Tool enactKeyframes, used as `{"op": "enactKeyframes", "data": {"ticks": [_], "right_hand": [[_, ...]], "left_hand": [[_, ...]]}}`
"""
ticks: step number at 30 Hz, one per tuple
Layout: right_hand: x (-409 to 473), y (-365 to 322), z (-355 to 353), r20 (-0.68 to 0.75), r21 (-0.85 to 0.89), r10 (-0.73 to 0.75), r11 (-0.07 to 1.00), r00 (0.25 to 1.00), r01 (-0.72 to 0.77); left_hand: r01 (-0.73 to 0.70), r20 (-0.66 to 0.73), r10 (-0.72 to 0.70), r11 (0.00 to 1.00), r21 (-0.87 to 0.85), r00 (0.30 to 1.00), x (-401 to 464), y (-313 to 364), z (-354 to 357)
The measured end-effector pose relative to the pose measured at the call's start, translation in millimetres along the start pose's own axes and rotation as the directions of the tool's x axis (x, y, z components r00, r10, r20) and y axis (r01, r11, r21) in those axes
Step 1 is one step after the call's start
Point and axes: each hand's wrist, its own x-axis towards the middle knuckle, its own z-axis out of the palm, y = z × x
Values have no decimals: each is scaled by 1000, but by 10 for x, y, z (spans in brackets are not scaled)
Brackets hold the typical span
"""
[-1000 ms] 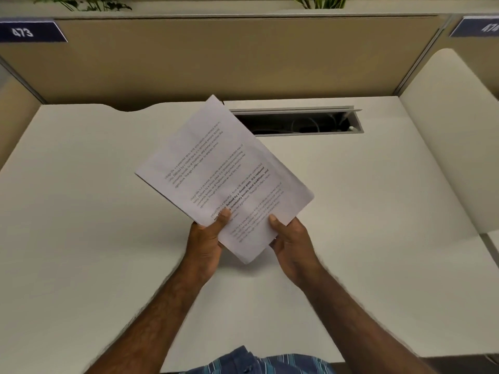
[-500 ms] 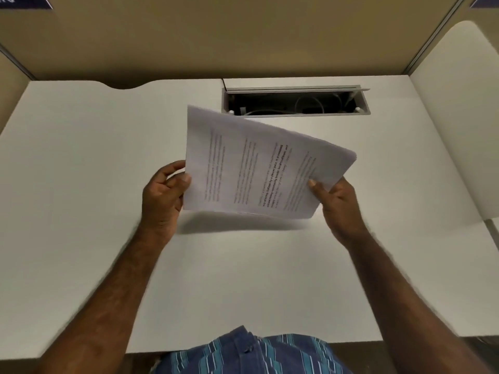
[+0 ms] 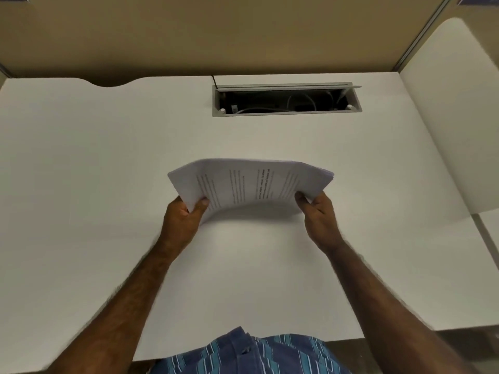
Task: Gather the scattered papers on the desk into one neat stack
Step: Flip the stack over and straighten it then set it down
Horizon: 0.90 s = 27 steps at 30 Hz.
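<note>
A stack of printed white papers (image 3: 249, 184) hangs over the middle of the white desk (image 3: 94, 163), turned sideways so its text lines run away from me. It bows upward in the middle. My left hand (image 3: 186, 220) grips its near left corner, thumb on top. My right hand (image 3: 318, 214) grips the near right corner. The stack's lower edge sits close above the desk; I cannot tell whether it touches. No loose sheets lie elsewhere on the desk.
An open cable tray slot (image 3: 286, 99) with white cables is set into the desk at the back. Tan partition walls (image 3: 216, 33) close off the far side. A white side panel (image 3: 453, 117) stands at the right.
The stack has turned from a slanted, one-end hold to sideways, with a hand at each end. It has dropped lower toward the desk and now bows upward.
</note>
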Motion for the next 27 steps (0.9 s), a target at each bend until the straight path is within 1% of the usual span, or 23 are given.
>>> {"op": "enactKeyframes", "data": {"ticks": [2,5,7,10,12,14,16,18,19,22,24,26,27], "right_hand": [[26,10,-4,-15,25,10,1000,1000,-10],[56,-39,-26,-32,42,-32,999,999,33],[68,-32,-32,-44,36,-39,999,998,41],[86,-3,-8,-1,-45,12,999,1000,-12],[101,48,-15,17,-109,35,993,999,-33],[140,60,-32,21,-152,30,988,999,-26],[168,34,-51,38,-180,10,984,999,-3],[192,23,-73,30,-197,12,980,999,-6],[204,18,-84,3,-189,29,982,1000,-28],[211,3,-97,-145,-80,91,991,985,-104],[188,2,-80,-252,71,188,982,949,-175],[137,-4,-23,-289,271,325,930,901,-249],[103,-15,27,-264,358,382,891,885,-278]], "left_hand": [[-24,-29,25,999,41,999,-30,3,40],[-55,-106,59,998,42,993,-10,71,22],[-72,-116,77,997,40,990,6,78,19],[-54,-48,56,997,53,997,10,25,78],[-8,-47,9,999,34,999,24,-9,92],[9,-19,-9,1000,1,1000,53,0,69],[33,44,-32,999,-27,999,67,28,40],[71,70,-67,996,-60,995,75,36,18],[90,75,-84,992,-83,994,81,37,7],[158,93,-142,968,-196,985,87,28,-24],[192,95,-171,935,-298,981,66,45,-30],[204,94,-182,897,-393,979,36,83,-21],[208,97,-184,879,-430,978,21,99,-7]]}}
